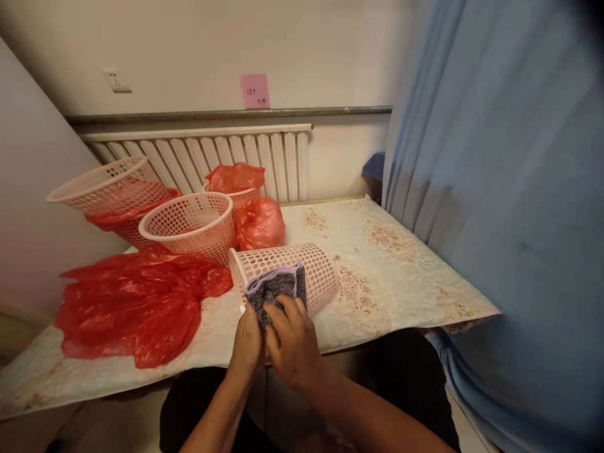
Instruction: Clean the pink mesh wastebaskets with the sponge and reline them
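Item: grey cloth [276, 290], draped over the rim of the pink basket lying on its side [295, 274], at the table's [396, 277] near edge. Your left hand [248, 345] and right hand [291, 340] press together just below that basket, both pinching the cloth's lower end. Left of the basket: loose red plastic bag [134, 308]. Behind it: upright pink basket [191, 225], further baskets, radiator [212, 154].

Both forearms reach forward and converge. The left hand [246, 345] and right hand [291, 340] press together, fingers curled closed, just before the grey cloth [276, 288].
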A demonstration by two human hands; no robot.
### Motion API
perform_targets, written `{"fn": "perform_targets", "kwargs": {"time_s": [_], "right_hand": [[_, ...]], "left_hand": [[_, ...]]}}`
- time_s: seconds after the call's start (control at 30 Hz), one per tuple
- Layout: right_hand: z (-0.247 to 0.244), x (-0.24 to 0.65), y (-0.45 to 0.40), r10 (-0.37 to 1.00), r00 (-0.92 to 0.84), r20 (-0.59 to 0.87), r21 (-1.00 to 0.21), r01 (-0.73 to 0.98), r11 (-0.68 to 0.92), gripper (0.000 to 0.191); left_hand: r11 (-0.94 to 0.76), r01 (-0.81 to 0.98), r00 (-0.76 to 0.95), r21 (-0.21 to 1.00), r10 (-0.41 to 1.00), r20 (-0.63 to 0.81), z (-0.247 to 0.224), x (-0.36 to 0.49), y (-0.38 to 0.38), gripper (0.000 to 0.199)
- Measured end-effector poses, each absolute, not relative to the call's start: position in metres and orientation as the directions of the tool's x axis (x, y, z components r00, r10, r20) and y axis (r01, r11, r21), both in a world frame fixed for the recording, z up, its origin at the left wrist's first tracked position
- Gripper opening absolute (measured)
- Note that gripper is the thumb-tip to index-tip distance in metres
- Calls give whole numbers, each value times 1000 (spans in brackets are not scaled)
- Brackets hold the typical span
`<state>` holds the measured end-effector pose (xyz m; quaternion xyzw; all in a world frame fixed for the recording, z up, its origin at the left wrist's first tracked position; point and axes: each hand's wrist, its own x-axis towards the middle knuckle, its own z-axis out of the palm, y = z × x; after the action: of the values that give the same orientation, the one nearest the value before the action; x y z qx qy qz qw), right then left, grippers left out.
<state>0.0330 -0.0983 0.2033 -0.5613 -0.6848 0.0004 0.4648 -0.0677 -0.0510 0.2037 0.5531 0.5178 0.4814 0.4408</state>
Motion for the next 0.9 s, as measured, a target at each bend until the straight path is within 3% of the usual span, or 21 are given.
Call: {"fn": "perform_targets", "kwargs": {"time_s": [0.17, 0.43, 0.63, 0.9], "right_hand": [[199, 38, -95, 763, 41, 646, -498, 779, 380, 35], [196, 41, -90, 767, 48, 640, -488, 796, 358, 35], [198, 48, -79, 758, 51, 650, -460, 821, 339, 33], [172, 128, -38, 721, 251, 646, -437, 896, 79, 35]], "left_hand": [[1, 87, 42, 996, 999, -5, 205, -68, -49, 61], [-154, 172, 184, 973, 975, 122, 170, -79, -64, 52], [-144, 148, 214, 978, 971, 111, 165, -82, -68, 50], [-117, 162, 159, 980, 983, 91, 172, -78, -71, 49]]}}
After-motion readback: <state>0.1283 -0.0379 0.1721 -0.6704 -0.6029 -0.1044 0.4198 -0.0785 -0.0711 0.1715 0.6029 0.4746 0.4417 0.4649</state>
